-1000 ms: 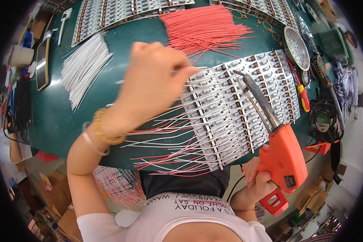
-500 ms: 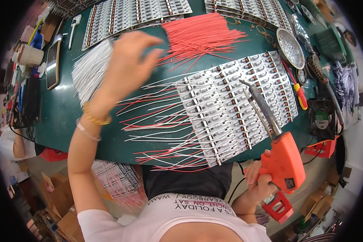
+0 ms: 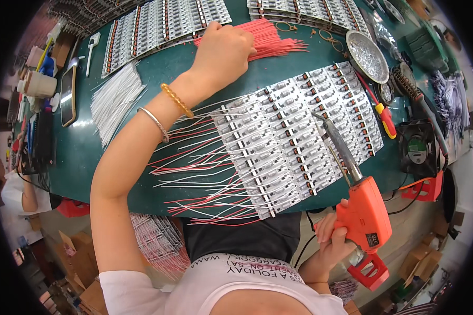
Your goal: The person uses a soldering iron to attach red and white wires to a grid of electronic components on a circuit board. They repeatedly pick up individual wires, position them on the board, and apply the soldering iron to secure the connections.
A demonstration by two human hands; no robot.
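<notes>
My left hand (image 3: 223,55), its fingers curled and closed, is at the pile of red wires (image 3: 270,39); its fingertips are hidden, so anything pinched there does not show. The orange soldering gun (image 3: 370,210) is in my right hand (image 3: 333,239), wrapped round its grip. Its metal tip points up and left over a sheet of small circuit boards (image 3: 294,142). Red and white wires (image 3: 199,173) stick out from the sheet's left side. A bundle of white wires (image 3: 115,100) lies left of my left forearm.
More board sheets (image 3: 163,26) are stacked at the back. On the right are a metal dish (image 3: 367,56), a screwdriver (image 3: 386,121), a small black fan (image 3: 417,149) and a coil-shaped iron holder (image 3: 407,80). A phone (image 3: 68,94) lies at the left.
My left hand has swung right from near the white wires to the red wires, and its fingers have closed. My right hand keeps the soldering gun over the sheet, nearly unmoved.
</notes>
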